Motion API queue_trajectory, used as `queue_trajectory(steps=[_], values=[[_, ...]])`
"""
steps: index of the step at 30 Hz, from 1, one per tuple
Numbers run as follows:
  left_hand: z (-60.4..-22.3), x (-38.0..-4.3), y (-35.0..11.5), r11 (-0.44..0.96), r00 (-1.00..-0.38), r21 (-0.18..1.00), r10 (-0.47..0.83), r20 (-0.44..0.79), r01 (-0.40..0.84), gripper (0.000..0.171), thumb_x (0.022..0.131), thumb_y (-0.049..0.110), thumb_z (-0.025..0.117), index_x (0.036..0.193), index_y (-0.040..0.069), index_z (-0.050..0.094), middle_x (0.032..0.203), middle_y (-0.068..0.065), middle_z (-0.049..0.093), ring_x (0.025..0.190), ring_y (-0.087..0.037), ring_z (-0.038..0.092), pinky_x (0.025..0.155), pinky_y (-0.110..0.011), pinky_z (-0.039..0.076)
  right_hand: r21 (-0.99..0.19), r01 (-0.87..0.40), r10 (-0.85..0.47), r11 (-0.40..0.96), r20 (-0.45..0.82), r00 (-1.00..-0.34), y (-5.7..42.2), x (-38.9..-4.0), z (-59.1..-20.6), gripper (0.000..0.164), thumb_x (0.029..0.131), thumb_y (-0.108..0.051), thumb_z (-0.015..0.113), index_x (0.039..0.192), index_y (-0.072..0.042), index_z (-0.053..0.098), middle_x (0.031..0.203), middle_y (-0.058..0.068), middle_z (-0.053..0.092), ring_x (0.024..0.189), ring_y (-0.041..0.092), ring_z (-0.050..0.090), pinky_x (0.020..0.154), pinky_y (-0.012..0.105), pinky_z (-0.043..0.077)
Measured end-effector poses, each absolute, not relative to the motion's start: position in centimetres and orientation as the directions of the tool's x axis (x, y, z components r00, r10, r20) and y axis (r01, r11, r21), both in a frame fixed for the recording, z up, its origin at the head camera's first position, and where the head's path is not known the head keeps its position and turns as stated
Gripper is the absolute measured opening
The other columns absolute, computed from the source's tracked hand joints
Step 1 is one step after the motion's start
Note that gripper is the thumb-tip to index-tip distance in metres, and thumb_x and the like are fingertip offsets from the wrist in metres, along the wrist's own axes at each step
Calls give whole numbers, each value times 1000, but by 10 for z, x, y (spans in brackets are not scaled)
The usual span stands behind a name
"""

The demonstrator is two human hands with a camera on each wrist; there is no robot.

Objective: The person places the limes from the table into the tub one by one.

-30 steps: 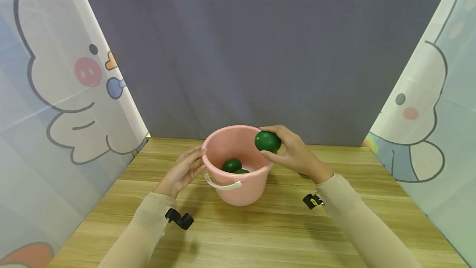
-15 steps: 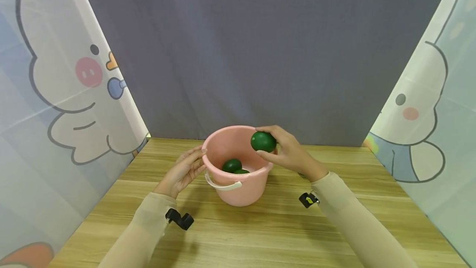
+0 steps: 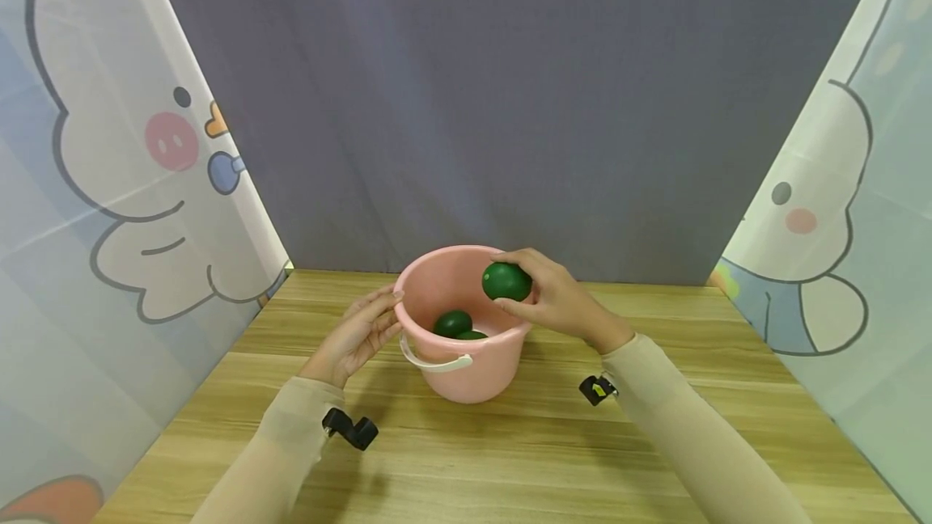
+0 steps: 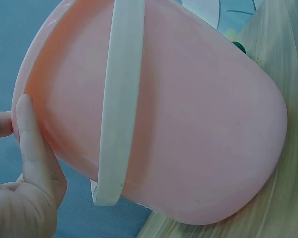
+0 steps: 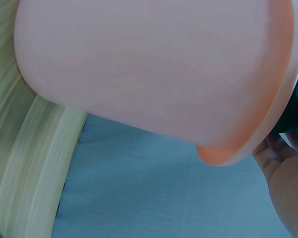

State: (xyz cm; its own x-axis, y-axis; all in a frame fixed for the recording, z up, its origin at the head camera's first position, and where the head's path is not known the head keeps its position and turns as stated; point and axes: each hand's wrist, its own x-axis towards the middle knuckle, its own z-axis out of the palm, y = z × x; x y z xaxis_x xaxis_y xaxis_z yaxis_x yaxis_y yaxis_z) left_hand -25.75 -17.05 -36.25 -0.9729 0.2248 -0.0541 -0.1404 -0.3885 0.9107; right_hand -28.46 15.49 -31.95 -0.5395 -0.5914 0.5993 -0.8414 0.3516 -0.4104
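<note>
A pink bucket [image 3: 473,370] stands upright on the wooden table. My left hand [image 3: 360,334] pinches its rim on the left side; in the left wrist view the fingers [image 4: 32,144] lie against the rim from outside. My right hand [image 3: 557,297] holds a dark green avocado [image 3: 506,281] between thumb and fingers, over the right part of the bucket's opening. Inside the bucket lie two more avocados [image 3: 453,323], one partly hidden by the front rim. Only part of the held avocado [image 5: 297,101] shows past the rim in the right wrist view.
The bucket's white handle [image 3: 437,364] hangs down at its front left. A small green thing [image 4: 239,47] peeks out beyond the bucket in the left wrist view. A grey curtain [image 3: 466,103] stands behind the table [image 3: 466,459], with printed cartoon cloths at both sides.
My right hand has carried the avocado left and slightly down, farther over the bucket's opening. The left hand and the bucket have stayed in place.
</note>
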Motion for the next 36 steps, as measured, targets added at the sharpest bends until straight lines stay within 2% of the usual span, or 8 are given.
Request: queue_trajectory(steps=[6,11,18,27,36], values=[[-362,-258,-171,-392,-973,909,224,-55,-141,50,105,13,54,149,0,34,118,-7,56,83,-6,63,76,-13,58,-432,-831,-610,351,568,-553,153,-285,-319,57,88,-23,81,139,-15,56,121,2,58,93,14,58,71,31,59],[-362,-258,-170,-387,-972,911,227,-54,-141,50,105,13,55,149,1,35,123,-7,52,87,-7,63,78,-14,58,-425,-826,-617,369,552,-560,152,-284,-319,58,86,-20,82,138,-14,56,117,0,59,95,14,57,77,29,58],[-362,-259,-170,-379,-972,915,227,-54,-139,52,104,14,56,150,1,35,126,-8,50,91,-8,62,79,-14,58,-412,-834,-635,368,544,-549,151,-284,-320,57,86,-20,82,136,-8,57,111,0,59,95,14,58,78,30,57],[-364,-259,-170,-383,-971,913,233,-53,-142,51,105,13,55,151,1,35,128,-9,50,91,-8,64,79,-15,58,-456,-813,-663,363,487,-569,152,-283,-321,57,89,-24,79,140,-16,54,127,2,58,107,14,59,89,33,58],[-363,-258,-169,-389,-973,910,223,-54,-140,49,105,13,54,150,2,37,126,-8,52,86,-7,64,77,-14,58,-472,-798,-667,376,460,-586,151,-284,-322,58,89,-24,79,141,-17,53,128,2,57,107,14,59,89,33,57]])
